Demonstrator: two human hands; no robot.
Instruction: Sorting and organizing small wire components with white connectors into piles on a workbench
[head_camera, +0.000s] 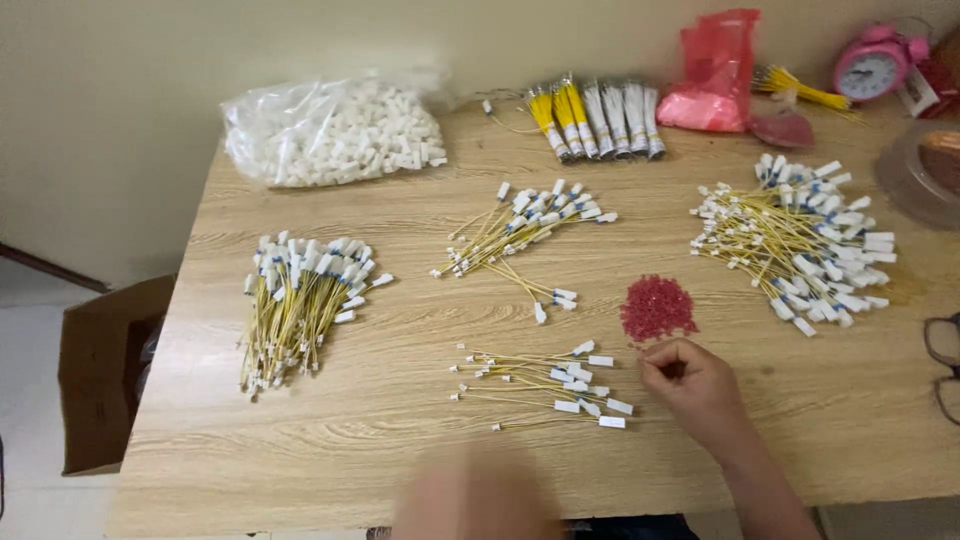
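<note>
My right hand (692, 385) rests on the wooden table (400, 440) with its fingers curled, fingertips just below a small heap of red bits (655, 307); I cannot tell if it pinches one. My left hand (475, 500) is a blur at the bottom edge, over the table's front. Between them lies a small spread of yellow wires with white connectors (545, 385). More such wire piles lie at the left (300, 305), the centre (520, 235) and the right (800, 240).
A clear bag of white connectors (335, 130) sits at the back left. Bundled yellow and white wires (598, 118), a red plastic bag (715, 70) and a pink alarm clock (872, 65) line the back. Glasses (942, 365) lie at the right edge. A cardboard box (105, 380) stands on the floor.
</note>
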